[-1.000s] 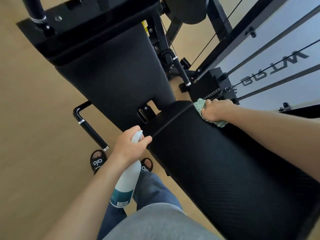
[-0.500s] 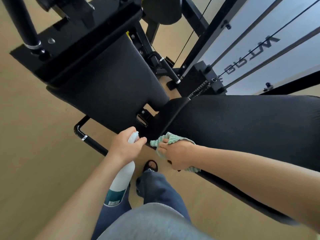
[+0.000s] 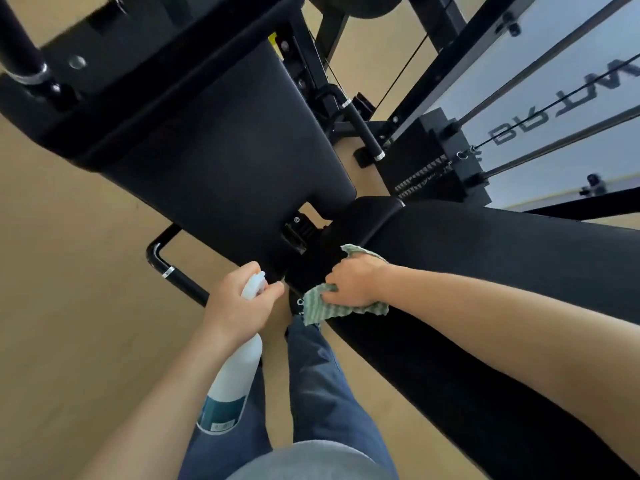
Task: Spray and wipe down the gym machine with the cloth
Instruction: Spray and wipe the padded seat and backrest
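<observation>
Looking straight down at a black gym machine (image 3: 214, 140) here. The right hand (image 3: 353, 284) is pressing a green checked cloth (image 3: 320, 306) onto the near end of the long black padded seat (image 3: 485, 271), right by the gap where it meets the other big pad. Fingers are curled over the cloth, with a bit of it poking out above the knuckles and the rest bunched below the palm, hanging slightly over the pad's edge.

The left hand (image 3: 239, 304) is wrapped around the neck of a white spray bottle (image 3: 230, 382), index finger out toward the trigger. The bottle hangs down along the forearm, teal label near its base, nozzle aimed at the same end of the pad. The 2 hands are close together but not touching.

Under the gap between the pads there's a metal adjuster bracket (image 3: 299, 230). A black tube footbar (image 3: 173, 268) sticks out over the tan floor (image 3: 69, 271) on the left. On the right, cables and guide rods run past a weight stack (image 3: 433, 168) in front of a pale panel with dark lettering. Blue jeans (image 3: 325, 375) show at the bottom.
</observation>
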Action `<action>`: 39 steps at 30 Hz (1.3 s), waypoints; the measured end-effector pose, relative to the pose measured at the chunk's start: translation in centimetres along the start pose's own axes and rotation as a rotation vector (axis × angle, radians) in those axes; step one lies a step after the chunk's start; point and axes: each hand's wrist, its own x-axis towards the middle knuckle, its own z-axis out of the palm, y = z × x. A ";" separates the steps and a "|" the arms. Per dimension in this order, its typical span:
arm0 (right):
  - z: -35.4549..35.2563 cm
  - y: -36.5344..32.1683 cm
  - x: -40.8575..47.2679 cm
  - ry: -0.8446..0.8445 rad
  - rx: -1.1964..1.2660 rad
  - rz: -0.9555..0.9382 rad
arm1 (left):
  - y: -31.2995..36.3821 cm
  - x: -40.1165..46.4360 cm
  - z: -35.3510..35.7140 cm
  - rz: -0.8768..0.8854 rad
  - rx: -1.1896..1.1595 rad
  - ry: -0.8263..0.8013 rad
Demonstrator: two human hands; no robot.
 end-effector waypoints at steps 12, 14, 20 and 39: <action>-2.8 16.0 -4.1 0.030 0.199 0.481 | 4.6 2.9 4.5 -0.034 0.000 -0.023; -3.1 16.8 -5.5 0.011 0.262 0.584 | 5.5 3.1 4.8 -0.023 0.025 -0.029; -2.8 16.9 -11.7 -0.044 0.247 0.672 | 7.8 2.5 5.6 -0.002 0.040 -0.074; 0.3 1.9 -1.7 -0.012 -0.212 0.373 | 1.9 -0.2 1.7 -0.024 0.051 -0.023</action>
